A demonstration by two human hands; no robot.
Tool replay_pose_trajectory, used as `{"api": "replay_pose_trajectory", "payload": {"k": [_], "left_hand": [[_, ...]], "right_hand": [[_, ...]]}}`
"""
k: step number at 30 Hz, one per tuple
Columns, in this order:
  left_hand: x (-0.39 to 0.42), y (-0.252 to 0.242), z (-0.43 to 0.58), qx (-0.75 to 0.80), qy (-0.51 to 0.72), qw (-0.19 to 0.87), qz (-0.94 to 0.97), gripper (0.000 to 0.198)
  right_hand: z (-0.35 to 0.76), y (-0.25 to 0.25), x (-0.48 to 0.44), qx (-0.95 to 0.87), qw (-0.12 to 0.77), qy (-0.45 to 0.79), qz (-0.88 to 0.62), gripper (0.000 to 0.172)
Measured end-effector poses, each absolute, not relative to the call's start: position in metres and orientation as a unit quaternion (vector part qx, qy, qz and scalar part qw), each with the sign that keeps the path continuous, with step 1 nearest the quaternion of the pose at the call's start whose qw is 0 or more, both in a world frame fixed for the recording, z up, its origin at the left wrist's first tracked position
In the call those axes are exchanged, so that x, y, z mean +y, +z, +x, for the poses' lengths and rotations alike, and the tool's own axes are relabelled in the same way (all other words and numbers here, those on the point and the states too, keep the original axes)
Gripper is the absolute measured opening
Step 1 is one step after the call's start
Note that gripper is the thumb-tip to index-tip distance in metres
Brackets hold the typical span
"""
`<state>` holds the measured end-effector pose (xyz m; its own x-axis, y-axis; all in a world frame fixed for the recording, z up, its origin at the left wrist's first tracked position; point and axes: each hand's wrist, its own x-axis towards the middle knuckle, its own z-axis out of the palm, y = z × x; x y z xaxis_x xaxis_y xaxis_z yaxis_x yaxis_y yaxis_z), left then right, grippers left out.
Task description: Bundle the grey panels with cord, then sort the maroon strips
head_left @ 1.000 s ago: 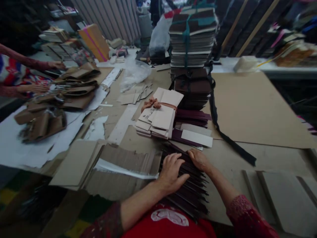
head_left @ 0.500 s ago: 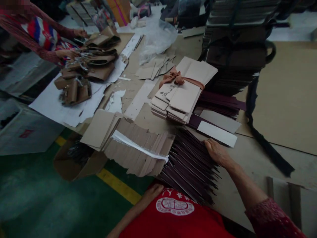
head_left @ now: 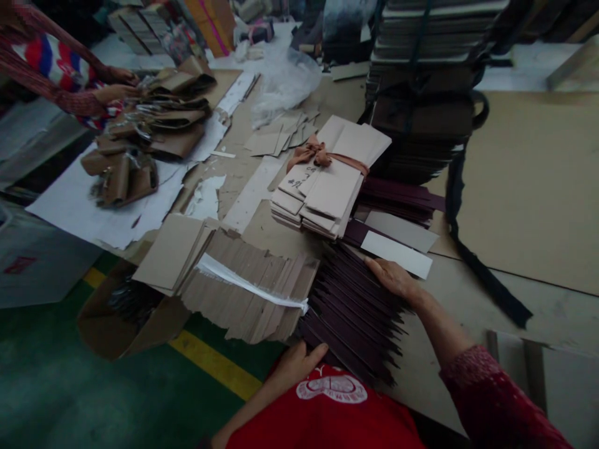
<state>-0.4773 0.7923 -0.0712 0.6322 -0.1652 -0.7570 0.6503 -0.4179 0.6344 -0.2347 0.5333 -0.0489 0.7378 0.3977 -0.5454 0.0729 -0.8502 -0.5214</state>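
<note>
A fanned row of dark purple strips [head_left: 358, 305] lies at the table's near edge. My right hand [head_left: 390, 277] rests against its upper right side, the fingertips partly hidden among the strips. My left hand [head_left: 299, 365] is at the lower left end of the row, thumb spread away from the fingers, some of which are hidden at the table edge. Left of the strips lies a row of grey-brown boards [head_left: 253, 284] with a white band [head_left: 248, 284] across it. Beyond them sits a stack of pale cards [head_left: 330, 181] tied with an orange-brown ribbon [head_left: 321, 154].
Tall dark stacks [head_left: 421, 112] stand at the back right, with a black strap [head_left: 461, 234] trailing down. A co-worker's hands [head_left: 115, 90] are over brown pieces [head_left: 178, 137] at the upper left. An open carton [head_left: 100, 327] is below the table edge.
My left hand has moved up and right to the near end of the purple strips, its thumb now spread. My right hand stays by their upper side. The whole view has shifted somewhat.
</note>
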Motion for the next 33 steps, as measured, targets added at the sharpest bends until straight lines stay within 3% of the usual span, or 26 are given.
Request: {"api": "replay_pose_trajectory", "payload": {"k": [6,16,25,33], "left_hand": [[0.788,-0.074,-0.473,0.149,-0.38,0.599,0.689,0.077],[0.781,-0.072,-0.457,0.057,-0.374,0.606,0.7,0.064],[0.745,-0.053,-0.405,-0.002,-0.321,0.562,0.762,0.057],[0.752,-0.059,-0.353,0.073,-0.268,0.416,0.866,0.047]], "right_hand": [[-0.252,-0.042,0.532,-0.111,0.255,0.316,-0.907,0.06],[-0.326,-0.032,0.47,0.025,0.291,0.256,-0.922,0.057],[-0.365,-0.026,0.435,0.185,0.319,0.176,-0.913,0.06],[-0.397,-0.046,0.47,0.262,0.331,0.103,-0.901,0.058]]}}
